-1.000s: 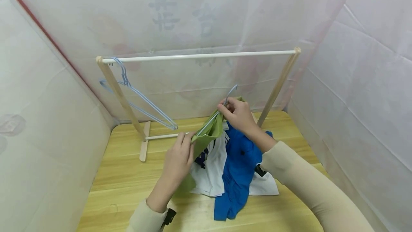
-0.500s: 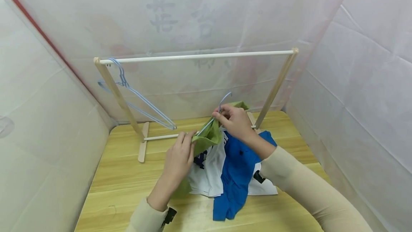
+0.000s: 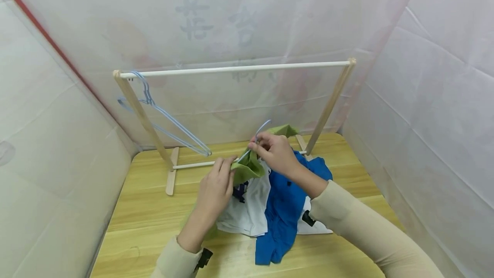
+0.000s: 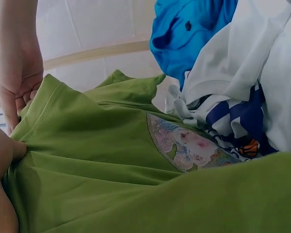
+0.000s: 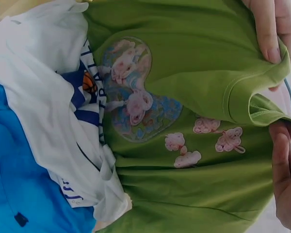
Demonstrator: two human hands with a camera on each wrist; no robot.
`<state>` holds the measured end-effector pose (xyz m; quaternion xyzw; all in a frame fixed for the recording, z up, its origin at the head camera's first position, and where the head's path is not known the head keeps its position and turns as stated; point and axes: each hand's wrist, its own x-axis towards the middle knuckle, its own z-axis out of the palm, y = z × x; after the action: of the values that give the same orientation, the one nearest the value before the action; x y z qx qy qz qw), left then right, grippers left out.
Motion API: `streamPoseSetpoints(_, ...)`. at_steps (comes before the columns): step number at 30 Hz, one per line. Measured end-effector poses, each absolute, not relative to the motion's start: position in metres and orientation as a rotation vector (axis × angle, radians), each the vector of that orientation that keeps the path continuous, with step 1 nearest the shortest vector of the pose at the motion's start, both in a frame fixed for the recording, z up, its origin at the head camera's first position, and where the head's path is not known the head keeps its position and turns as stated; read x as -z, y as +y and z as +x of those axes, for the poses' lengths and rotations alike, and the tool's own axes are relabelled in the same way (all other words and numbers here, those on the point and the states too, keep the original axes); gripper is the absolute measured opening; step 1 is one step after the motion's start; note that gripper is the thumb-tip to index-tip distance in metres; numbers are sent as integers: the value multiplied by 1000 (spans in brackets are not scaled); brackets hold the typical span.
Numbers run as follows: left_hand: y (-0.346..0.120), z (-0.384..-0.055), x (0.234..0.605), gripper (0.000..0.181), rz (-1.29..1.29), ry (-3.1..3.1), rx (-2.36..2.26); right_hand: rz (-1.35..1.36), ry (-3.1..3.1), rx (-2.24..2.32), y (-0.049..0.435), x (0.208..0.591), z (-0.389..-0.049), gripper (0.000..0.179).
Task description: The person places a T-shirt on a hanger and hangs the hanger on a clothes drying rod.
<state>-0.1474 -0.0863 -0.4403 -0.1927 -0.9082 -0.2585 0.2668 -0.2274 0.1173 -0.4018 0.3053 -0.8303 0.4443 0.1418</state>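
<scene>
A green shirt with printed patches hangs between both hands, a pale blue hanger partly inside its neck opening. My left hand pinches the edge of the neckline, its thumb on the cloth in the left wrist view. My right hand holds the hanger near the base of its hook and the other side of the neckline. The hook sticks up above the right fingers. Most of the hanger's body is hidden by the cloth. Under and beside the green shirt lie a white shirt and a blue garment.
A small rack with a white top rail and wooden posts stands at the back of the wooden table. Pale blue hangers hang at the rail's left end. Fabric walls enclose the table.
My right hand has moved down and left with the hanger, whose hook now sits lower. The hanger has slid further into the green shirt. My left hand has stayed nearly in place.
</scene>
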Motion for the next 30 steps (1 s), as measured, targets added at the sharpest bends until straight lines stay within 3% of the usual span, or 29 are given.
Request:
streamPoseSetpoints(21,-78,-156,436,43,-528,-2445,691,907,-2478,-1313,107,400,-211,19)
streamPoseSetpoints(30,-74,-161,433,56,-544,-2426,673,934,-2579,-1304,106,401,-206,38)
